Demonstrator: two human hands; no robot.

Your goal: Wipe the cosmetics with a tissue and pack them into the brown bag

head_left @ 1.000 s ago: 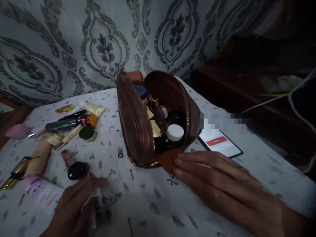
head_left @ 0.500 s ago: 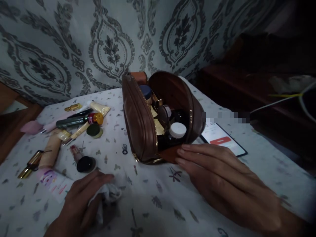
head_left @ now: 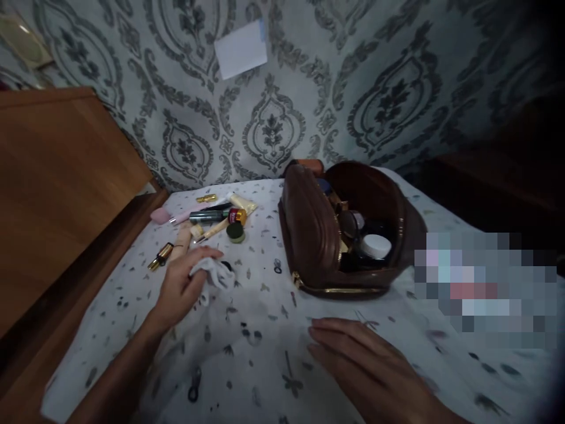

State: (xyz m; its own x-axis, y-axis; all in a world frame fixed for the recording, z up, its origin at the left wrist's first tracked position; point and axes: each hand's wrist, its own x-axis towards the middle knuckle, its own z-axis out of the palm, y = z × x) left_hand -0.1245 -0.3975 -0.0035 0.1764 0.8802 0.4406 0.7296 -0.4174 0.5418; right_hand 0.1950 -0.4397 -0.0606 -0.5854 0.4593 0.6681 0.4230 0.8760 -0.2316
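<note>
My left hand [head_left: 186, 284] is closed around a crumpled white cloth [head_left: 216, 275], over the near side of a group of cosmetics. It partly hides a beige tube [head_left: 180, 240] and a black-capped item. My right hand [head_left: 353, 356] lies with fingers stretched out and holds nothing, on the patterned cloth in front of the bag. A brown leather cosmetic bag [head_left: 309, 229] stands unzipped, its far side flared open. Inside it are a jar with a white lid [head_left: 376, 246], a round dark-edged container [head_left: 352, 222] and darker items I cannot make out.
Left of the bag lie a dark green tube [head_left: 206, 217], a red bottle with an amber cap [head_left: 237, 216], a green-lidded jar [head_left: 235, 232], a pink sponge [head_left: 159, 215] and a gold lipstick [head_left: 160, 257]. A wooden panel [head_left: 66, 200] borders the left; patterned wall [head_left: 269, 129] rises behind.
My right hand has come away from the bag's front flap, which has folded up. My left hand has moved forward toward the cosmetics with the white cloth. The view has shifted, showing more wall and wood.
</note>
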